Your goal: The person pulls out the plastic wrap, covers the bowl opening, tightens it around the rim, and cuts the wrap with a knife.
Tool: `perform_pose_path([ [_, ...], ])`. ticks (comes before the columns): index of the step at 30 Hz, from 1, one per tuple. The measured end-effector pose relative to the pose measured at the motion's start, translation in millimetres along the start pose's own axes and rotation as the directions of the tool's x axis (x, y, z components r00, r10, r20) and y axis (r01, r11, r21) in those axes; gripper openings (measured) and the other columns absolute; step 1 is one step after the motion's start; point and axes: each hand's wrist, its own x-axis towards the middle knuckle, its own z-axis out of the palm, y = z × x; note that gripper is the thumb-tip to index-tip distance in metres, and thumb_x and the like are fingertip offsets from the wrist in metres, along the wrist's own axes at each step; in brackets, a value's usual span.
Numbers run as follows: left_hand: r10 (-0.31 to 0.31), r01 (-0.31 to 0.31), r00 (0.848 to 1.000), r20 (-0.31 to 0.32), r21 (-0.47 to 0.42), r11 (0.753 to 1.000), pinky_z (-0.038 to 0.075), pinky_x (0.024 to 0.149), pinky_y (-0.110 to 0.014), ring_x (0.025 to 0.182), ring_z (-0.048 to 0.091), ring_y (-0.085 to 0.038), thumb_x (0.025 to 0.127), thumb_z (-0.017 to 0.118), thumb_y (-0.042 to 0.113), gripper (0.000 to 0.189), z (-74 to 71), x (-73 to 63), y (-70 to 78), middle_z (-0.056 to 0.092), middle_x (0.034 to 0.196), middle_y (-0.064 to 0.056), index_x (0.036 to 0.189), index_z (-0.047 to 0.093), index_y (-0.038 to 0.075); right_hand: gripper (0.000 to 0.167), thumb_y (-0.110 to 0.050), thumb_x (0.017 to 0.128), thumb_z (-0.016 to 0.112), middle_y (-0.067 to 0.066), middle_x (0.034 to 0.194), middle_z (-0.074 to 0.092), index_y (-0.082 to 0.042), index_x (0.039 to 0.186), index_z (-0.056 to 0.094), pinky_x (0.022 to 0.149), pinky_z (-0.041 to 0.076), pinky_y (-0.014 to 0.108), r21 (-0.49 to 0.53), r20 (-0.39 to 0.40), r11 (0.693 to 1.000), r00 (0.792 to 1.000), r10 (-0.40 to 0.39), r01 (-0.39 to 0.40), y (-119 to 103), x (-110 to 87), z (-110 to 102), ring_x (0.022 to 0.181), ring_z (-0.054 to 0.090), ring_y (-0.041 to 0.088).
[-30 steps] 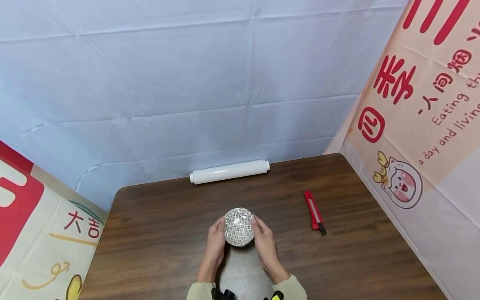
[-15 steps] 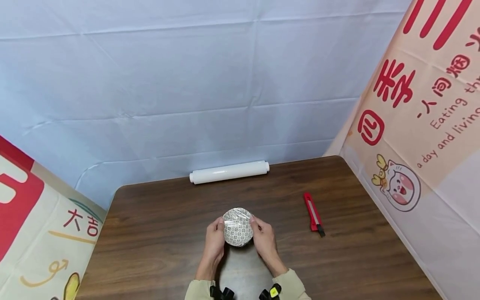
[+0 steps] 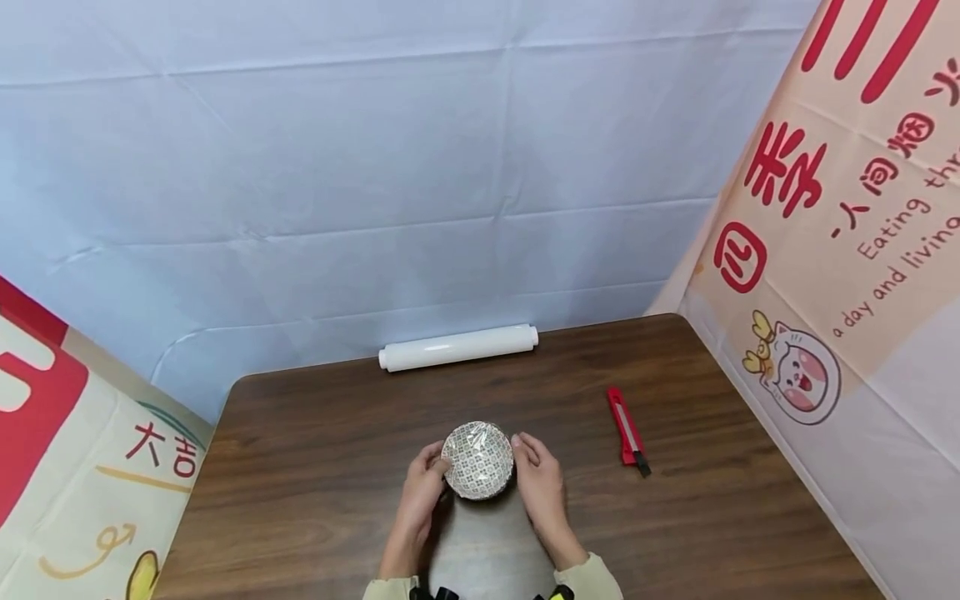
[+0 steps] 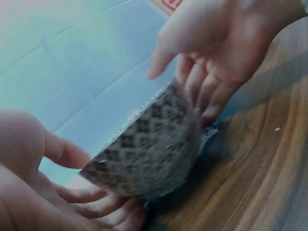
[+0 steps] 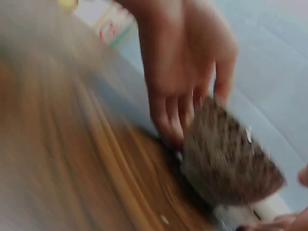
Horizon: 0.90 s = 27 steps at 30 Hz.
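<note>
A small bowl [image 3: 478, 461] with a grey-and-white geometric pattern stands between both hands, clear cling film shining across its top. In the left wrist view, crumpled film [image 4: 209, 134] bunches near the base of the bowl [image 4: 149, 144]. My left hand [image 3: 420, 496] holds the bowl's left side, thumb at the rim and fingers under the curved wall. On the opposite side is my right hand [image 3: 542, 487]; its thumb is lifted off the rim, while its loosely bent fingers lie close against the wall. Both wrist views are blurred.
A white roll of cling film [image 3: 459, 347] lies along the back edge of the brown wooden table [image 3: 315, 467]. To the right lies a red utility knife [image 3: 628, 431]. A pale cloth [image 3: 337, 167] hangs behind, with printed cloths at both sides.
Both hands have shifted outward on the bowl, showing more of its rim. The right thumb has come off the rim. The bowl has moved slightly toward the person.
</note>
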Motion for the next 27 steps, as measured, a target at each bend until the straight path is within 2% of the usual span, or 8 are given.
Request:
perform_pose_path([
  [5, 0.028, -0.028, 1.000, -0.010, -0.004, 1.000, 0.035, 0.125, -0.059, 0.151, 0.039, -0.046, 0.113, 0.045, 0.028, 0.057, 1.9, 6.2, -1.4, 0.043, 0.160, -0.032, 0.155, 0.039, -0.010, 0.054, -0.024, 0.110, 0.055, 0.032, 0.149, 0.056, 0.011, 0.151, 0.047, 0.121, 0.043, 0.054, 0.124, 0.081, 0.991, 0.996, 0.036, -0.046, -4.6, -16.5, 7.4, 0.143, 0.054, 0.042],
  [9, 0.065, -0.062, 0.997, 0.050, -0.059, 0.996, 0.020, 0.132, -0.061, 0.159, 0.023, -0.049, 0.116, 0.036, 0.028, 0.060, 9.1, 13.4, -7.1, 0.030, 0.166, -0.034, 0.158, 0.030, -0.015, 0.057, -0.031, 0.112, 0.051, 0.030, 0.156, 0.050, 0.008, 0.154, 0.044, 0.125, 0.038, 0.054, 0.140, 0.101, 0.988, 0.994, 0.045, -0.059, -3.6, -18.4, 14.0, 0.149, 0.047, 0.041],
  [12, 0.085, -0.079, 0.995, 0.059, -0.102, 0.992, 0.024, 0.131, -0.060, 0.156, 0.028, -0.049, 0.116, 0.033, 0.021, 0.055, 12.4, 14.3, -11.1, 0.036, 0.161, -0.037, 0.153, 0.033, -0.020, 0.056, -0.033, 0.113, 0.047, 0.026, 0.158, 0.049, 0.005, 0.154, 0.047, 0.127, 0.035, 0.056, 0.120, 0.109, 0.991, 0.993, 0.046, -0.059, 0.7, -17.3, 15.4, 0.152, 0.043, 0.041],
  [15, 0.097, -0.092, 0.995, 0.030, -0.134, 0.987, 0.035, 0.127, -0.055, 0.145, 0.044, -0.044, 0.115, 0.034, 0.015, 0.047, 13.1, 15.6, -11.7, 0.054, 0.144, -0.037, 0.138, 0.050, -0.023, 0.052, -0.030, 0.114, 0.046, 0.025, 0.157, 0.051, 0.005, 0.151, 0.051, 0.128, 0.032, 0.057, 0.110, 0.114, 0.993, 0.993, 0.025, -0.037, 5.8, -14.4, 15.8, 0.152, 0.042, 0.042],
  [19, 0.086, -0.084, 0.996, 0.004, -0.171, 0.982, 0.038, 0.125, -0.051, 0.140, 0.048, -0.041, 0.113, 0.038, 0.011, 0.042, 11.5, 18.2, -11.2, 0.057, 0.138, -0.036, 0.130, 0.057, -0.023, 0.044, -0.022, 0.112, 0.049, 0.027, 0.151, 0.057, 0.007, 0.144, 0.059, 0.126, 0.036, 0.057, 0.134, 0.121, 0.991, 0.992, -0.017, 0.001, 7.5, -9.1, 15.7, 0.148, 0.048, 0.042],
  [21, 0.079, -0.077, 0.997, 0.003, -0.192, 0.978, 0.033, 0.128, -0.055, 0.147, 0.042, -0.045, 0.113, 0.039, 0.010, 0.043, 10.8, 18.0, -11.8, 0.050, 0.148, -0.039, 0.137, 0.053, -0.023, 0.041, -0.020, 0.112, 0.050, 0.026, 0.148, 0.060, 0.006, 0.141, 0.062, 0.125, 0.038, 0.056, 0.137, 0.123, 0.991, 0.992, -0.023, 0.006, 7.1, -6.0, 14.6, 0.146, 0.050, 0.042],
  [25, 0.060, -0.059, 0.998, 0.000, -0.214, 0.975, 0.030, 0.129, -0.058, 0.152, 0.036, -0.048, 0.112, 0.041, 0.009, 0.038, 10.2, 16.1, -13.4, 0.045, 0.153, -0.040, 0.117, 0.059, -0.024, 0.037, -0.017, 0.110, 0.053, 0.024, 0.145, 0.063, 0.004, 0.136, 0.067, 0.123, 0.041, 0.056, 0.123, 0.147, 0.992, 0.989, -0.029, 0.011, 8.4, 1.4, 10.8, 0.144, 0.053, 0.041],
  [27, 0.059, -0.056, 0.998, 0.008, -0.221, 0.974, 0.028, 0.129, -0.059, 0.154, 0.030, -0.049, 0.111, 0.042, 0.008, 0.038, 8.8, 14.0, -13.5, 0.040, 0.156, -0.040, 0.120, 0.058, -0.024, 0.037, -0.017, 0.110, 0.054, 0.025, 0.146, 0.062, 0.005, 0.137, 0.066, 0.123, 0.041, 0.056, 0.119, 0.180, 0.993, 0.983, -0.034, 0.012, 9.4, 6.3, 8.4, 0.144, 0.052, 0.042],
])
